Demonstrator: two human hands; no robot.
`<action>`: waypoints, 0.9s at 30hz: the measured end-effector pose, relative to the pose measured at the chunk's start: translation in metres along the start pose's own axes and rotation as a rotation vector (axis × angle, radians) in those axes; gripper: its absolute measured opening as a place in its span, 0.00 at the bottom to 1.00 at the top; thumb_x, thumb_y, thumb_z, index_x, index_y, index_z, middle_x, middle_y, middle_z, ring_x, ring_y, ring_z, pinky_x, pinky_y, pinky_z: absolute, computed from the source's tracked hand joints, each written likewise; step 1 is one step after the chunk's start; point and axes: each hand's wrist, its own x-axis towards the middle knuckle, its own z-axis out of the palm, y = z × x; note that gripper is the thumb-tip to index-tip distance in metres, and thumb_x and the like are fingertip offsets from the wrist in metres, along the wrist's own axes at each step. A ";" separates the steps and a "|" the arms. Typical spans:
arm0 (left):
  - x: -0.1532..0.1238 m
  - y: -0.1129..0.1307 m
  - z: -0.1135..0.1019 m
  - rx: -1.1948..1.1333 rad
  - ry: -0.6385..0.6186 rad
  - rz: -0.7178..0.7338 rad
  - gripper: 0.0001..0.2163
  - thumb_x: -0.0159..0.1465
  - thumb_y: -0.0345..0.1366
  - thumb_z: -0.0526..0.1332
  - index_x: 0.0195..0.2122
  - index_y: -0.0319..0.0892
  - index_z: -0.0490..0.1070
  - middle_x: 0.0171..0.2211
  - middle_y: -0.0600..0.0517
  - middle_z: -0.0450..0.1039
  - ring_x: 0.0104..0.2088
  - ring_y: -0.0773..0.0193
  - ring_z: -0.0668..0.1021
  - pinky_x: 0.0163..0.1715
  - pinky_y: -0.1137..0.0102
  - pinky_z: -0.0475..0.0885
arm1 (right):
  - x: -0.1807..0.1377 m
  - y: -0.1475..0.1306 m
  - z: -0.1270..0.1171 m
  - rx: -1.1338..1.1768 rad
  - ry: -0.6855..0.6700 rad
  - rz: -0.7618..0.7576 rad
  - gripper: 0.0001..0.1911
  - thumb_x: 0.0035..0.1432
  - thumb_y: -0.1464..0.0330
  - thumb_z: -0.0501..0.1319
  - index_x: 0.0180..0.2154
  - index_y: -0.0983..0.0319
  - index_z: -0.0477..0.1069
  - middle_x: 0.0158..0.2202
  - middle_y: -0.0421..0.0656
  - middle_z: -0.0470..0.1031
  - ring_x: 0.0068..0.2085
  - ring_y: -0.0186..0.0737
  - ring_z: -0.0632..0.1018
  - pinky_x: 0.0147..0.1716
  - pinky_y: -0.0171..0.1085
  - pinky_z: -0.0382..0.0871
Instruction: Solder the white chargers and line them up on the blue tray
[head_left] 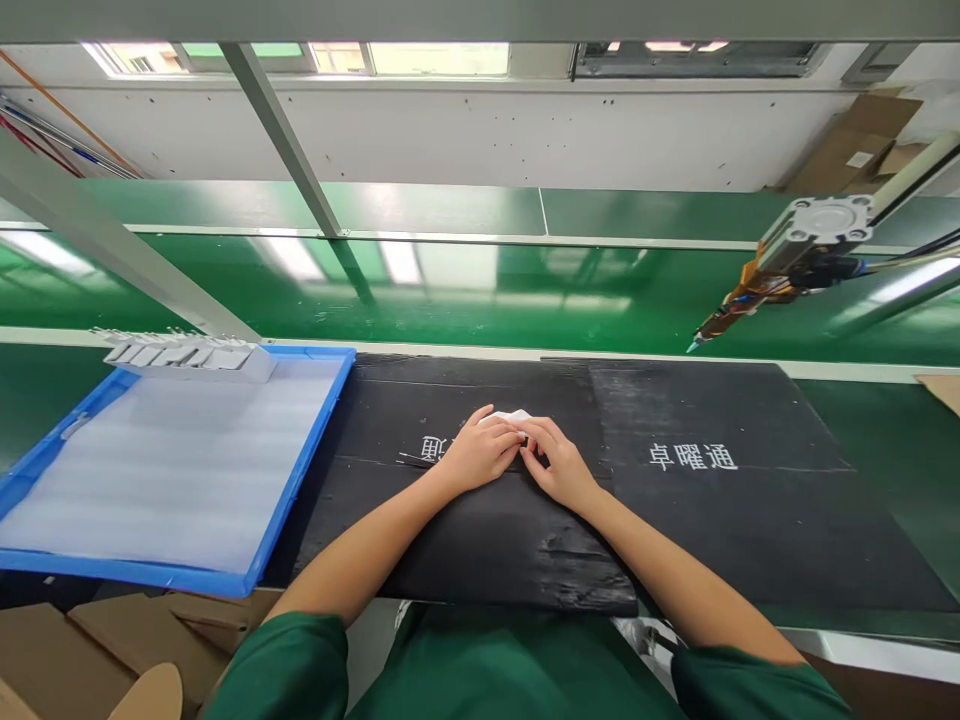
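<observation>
Both my hands meet at the middle of a black mat [675, 520] on the bench. My left hand [474, 455] and my right hand [556, 462] are closed in a pinch on a small white part [511, 417] that peeks out above the fingertips. Most of the part is hidden by my fingers. Thin dark strands lie on the mat just left of my left hand. White printed characters [693, 457] show on the mat to the right.
A blue tray [300, 470] lined with white foam sits at the left, with a row of small white parts [180, 352] at its far edge. A green conveyor belt [480, 300] runs behind. A pneumatic dispensing tool [795, 255] hangs at right. Cardboard boxes [127, 640] stand lower left.
</observation>
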 end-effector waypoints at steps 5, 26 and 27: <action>-0.001 -0.001 0.004 0.005 0.034 0.029 0.11 0.70 0.33 0.53 0.36 0.43 0.75 0.33 0.52 0.79 0.40 0.64 0.79 0.61 0.57 0.65 | -0.007 0.000 -0.003 0.010 -0.015 -0.024 0.25 0.63 0.77 0.53 0.59 0.51 0.63 0.46 0.44 0.75 0.43 0.38 0.79 0.42 0.39 0.79; -0.001 0.004 -0.001 0.032 0.079 0.060 0.11 0.70 0.34 0.54 0.34 0.42 0.76 0.35 0.49 0.79 0.38 0.62 0.80 0.48 0.62 0.75 | -0.011 -0.001 -0.001 -0.073 -0.079 -0.086 0.31 0.59 0.80 0.52 0.62 0.55 0.60 0.50 0.48 0.74 0.49 0.42 0.78 0.46 0.43 0.79; -0.001 0.004 -0.001 0.037 0.082 0.060 0.12 0.70 0.34 0.54 0.35 0.42 0.76 0.34 0.49 0.79 0.38 0.62 0.80 0.47 0.62 0.75 | -0.011 -0.001 -0.001 -0.074 -0.081 -0.089 0.31 0.59 0.80 0.52 0.62 0.55 0.60 0.50 0.48 0.74 0.48 0.42 0.78 0.45 0.43 0.79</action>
